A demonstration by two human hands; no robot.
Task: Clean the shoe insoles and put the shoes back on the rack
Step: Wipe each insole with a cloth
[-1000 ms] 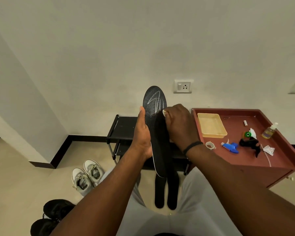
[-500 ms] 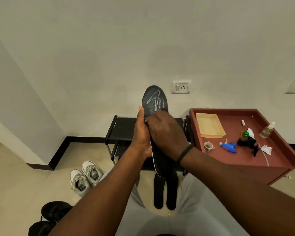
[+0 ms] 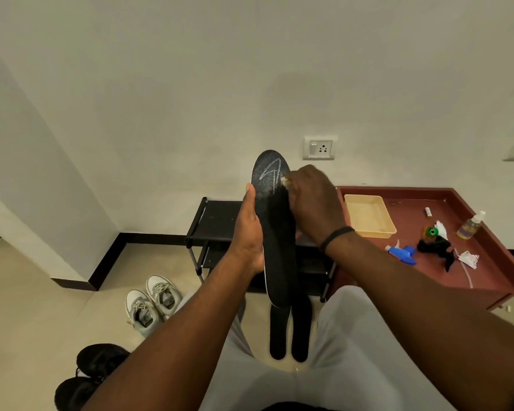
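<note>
We hold a black insole (image 3: 275,229) upright in front of us. Our left hand (image 3: 250,229) grips its left edge, thumb pointing up along the side and fingers wrapped behind. Our right hand (image 3: 312,203) is curled at the insole's upper right edge, pinching something small and white (image 3: 285,181) against the surface; we cannot tell whether it is a cloth, a wipe or something else. Just left of those fingertips, near the toe, pale scribbled marks (image 3: 270,176) show on the dark surface, so we judge this insole is not clean yet.

Below our hands, two more black insoles (image 3: 290,330) lie side by side on the floor between our knees; whether they have been cleaned we cannot tell. Behind our hands stands a black shoe rack (image 3: 217,221) with no shoes visible on the shelves we can see. Down and to the left of our left hand, a pair of white sneakers (image 3: 152,304) sits on the floor, and nearer to us a pair of black shoes (image 3: 92,378).

To the right of our right hand is a red tray table (image 3: 487,280) holding a pale yellow tray (image 3: 368,215), a blue spray head (image 3: 402,253) and a small clear bottle (image 3: 469,225).

We judge the task is in its early or middle part: wiping is under way, and refitting insoles and racking both pairs remains.
</note>
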